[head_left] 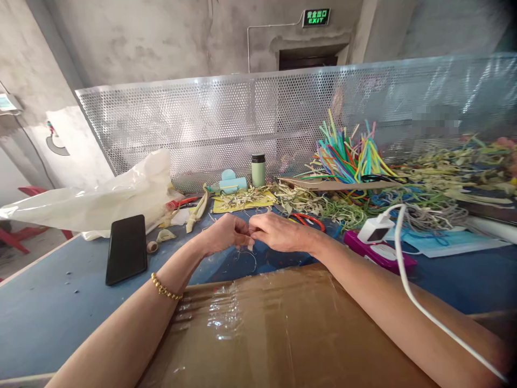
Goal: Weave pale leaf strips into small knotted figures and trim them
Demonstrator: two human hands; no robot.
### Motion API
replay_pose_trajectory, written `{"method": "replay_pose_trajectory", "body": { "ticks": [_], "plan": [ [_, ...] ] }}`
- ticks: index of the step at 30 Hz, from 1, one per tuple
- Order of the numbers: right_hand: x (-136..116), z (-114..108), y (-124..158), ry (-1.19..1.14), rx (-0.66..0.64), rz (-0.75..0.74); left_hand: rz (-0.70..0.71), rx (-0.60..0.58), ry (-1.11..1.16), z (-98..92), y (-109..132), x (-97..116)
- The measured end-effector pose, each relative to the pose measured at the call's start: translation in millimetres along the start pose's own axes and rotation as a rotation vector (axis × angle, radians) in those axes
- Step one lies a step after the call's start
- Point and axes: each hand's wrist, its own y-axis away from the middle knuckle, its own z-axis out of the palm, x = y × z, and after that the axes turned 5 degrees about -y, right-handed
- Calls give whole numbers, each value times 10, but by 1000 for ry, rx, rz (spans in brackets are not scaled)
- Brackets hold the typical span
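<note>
My left hand [226, 235] and my right hand [278, 231] meet over the blue table, fingertips pinched together and touching. From between them hangs a small pale piece [250, 248], with a thin white thread [254, 262] curling below it. The fingers cover most of what they pinch, so its full shape is hidden. Under my forearms lies a cardboard box [258, 328] with shiny clear tape. Just beyond my hands are orange-handled scissors [309, 220] and a yellow sheet [226, 205] strewn with pale green strips [252, 198].
A black phone [126, 249] lies left, near a large plastic bag [121, 188]. A green bottle [258, 171] stands at the back beside bundled colourful pipe cleaners [347, 153]. To the right, a white cable [404, 269] crosses over my forearm from a purple power strip [379, 256].
</note>
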Motion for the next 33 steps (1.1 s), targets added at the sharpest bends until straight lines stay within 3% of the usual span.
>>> {"method": "replay_pose_trajectory", "body": {
  "ticks": [3, 7, 9, 12, 16, 20, 25, 28, 30, 31, 33],
  "plan": [
    [-7, -29, -19, -95, 114, 19, 21, 54, 22, -31, 5, -1],
    [12, -48, -40, -257, 269, 184, 53, 285, 88, -104, 8, 18],
    [21, 0, -45, -219, 243, 253, 56, 420, 164, -124, 1, 18],
    [-1, 147, -68, -134, 23, 245, 60, 524, 333, -111, -18, 2],
    [-51, 332, -125, -122, -162, 228, 57, 526, 527, -54, -35, 1],
    [-22, 334, -120, 25, -146, 194, 36, 502, 662, -29, -34, 27],
    [122, 91, -79, 164, 124, 352, 24, 482, 779, -23, -43, 8],
    [263, -110, -53, 184, 101, 373, -11, 480, 801, -32, -46, -5],
    [384, -240, -2, 270, 183, 420, -31, 508, 818, -64, -37, -8],
    [448, -295, 34, 332, 225, 474, -33, 531, 826, -90, -30, -9],
    [565, -371, 116, 422, 90, 692, -16, 588, 838, -150, -11, -14]
  ]
}}
